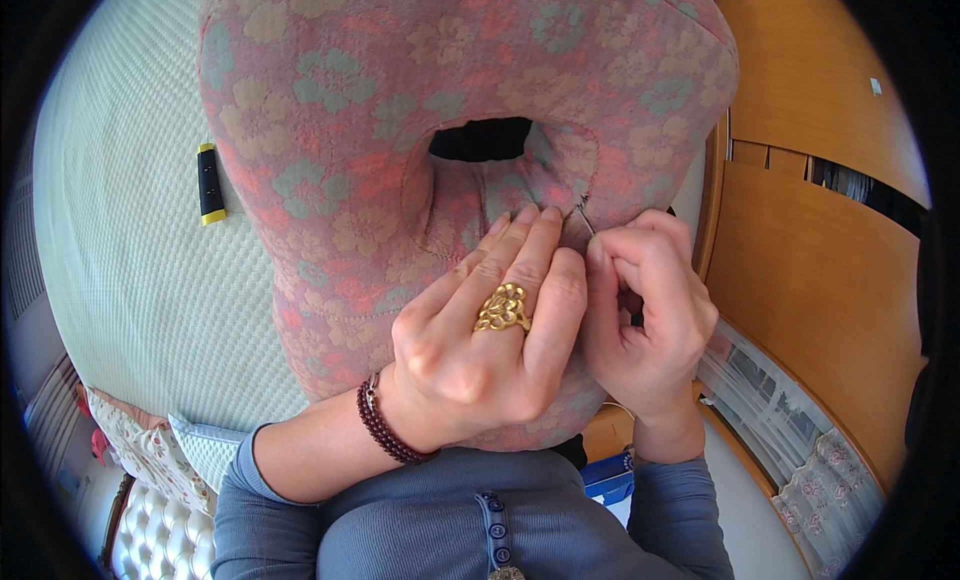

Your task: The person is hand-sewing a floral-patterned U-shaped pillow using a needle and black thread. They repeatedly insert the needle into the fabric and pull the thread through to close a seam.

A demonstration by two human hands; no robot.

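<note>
A large floral cushion (360, 152) in pink, beige and grey-green lies before me, with a dark opening (481, 139) at its middle. My left hand (487, 332), with a gold ring and a beaded bracelet, rests on the fabric just below the opening, fingers nearly straight and holding nothing visible. The thumb and index finger of my right hand (649, 302) pinch a thin metal needle (586, 221). Its far end meets the cloth at a small patch of dark thread (581, 200), beside a stitched seam right of the opening.
On the pale quilted bed (135, 205) to the left lies a spool of black thread (211, 184) with yellow ends. Wooden cabinet panels (817, 242) stand at the right, above a lace-covered section (832, 490). A blue box (609, 479) is low beside my body.
</note>
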